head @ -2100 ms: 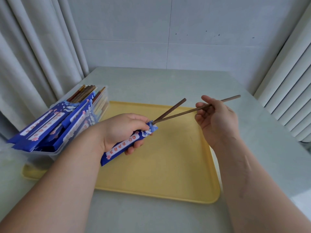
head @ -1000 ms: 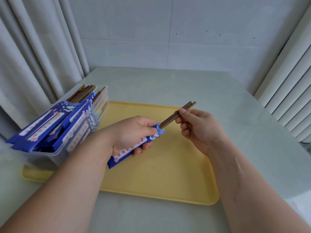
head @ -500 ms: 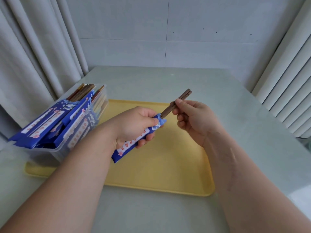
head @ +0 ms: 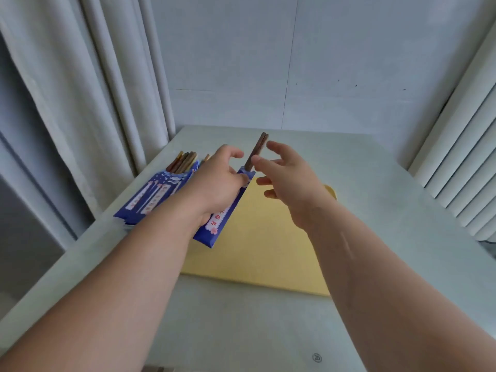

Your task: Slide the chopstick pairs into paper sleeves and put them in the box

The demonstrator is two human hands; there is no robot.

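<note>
Insertion step, judged near its end. Left hand [head: 217, 183] grips sleeve [head: 217, 224] at frame centre; chopsticks [head: 256, 150] protrude from its top. Right hand [head: 290, 183] has fingers spread beside them, holding nothing. Next: seat the pair fully, then transfer left to filled sleeves [head: 158, 191].

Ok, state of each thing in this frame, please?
Paper sleeve: gripped by left hand, tilted.
Chopstick pair: mostly inside sleeve, tops sticking out.
Right hand: open, fingers spread beside the chopsticks.
Sleeved pairs at left: stacked, ends protruding.
Yellow tray: flat on table.

obstacle — sleeved pairs [head: 150, 194] stacked far left | passage — above tray [head: 268, 251] and table [head: 402, 210] on right
</note>
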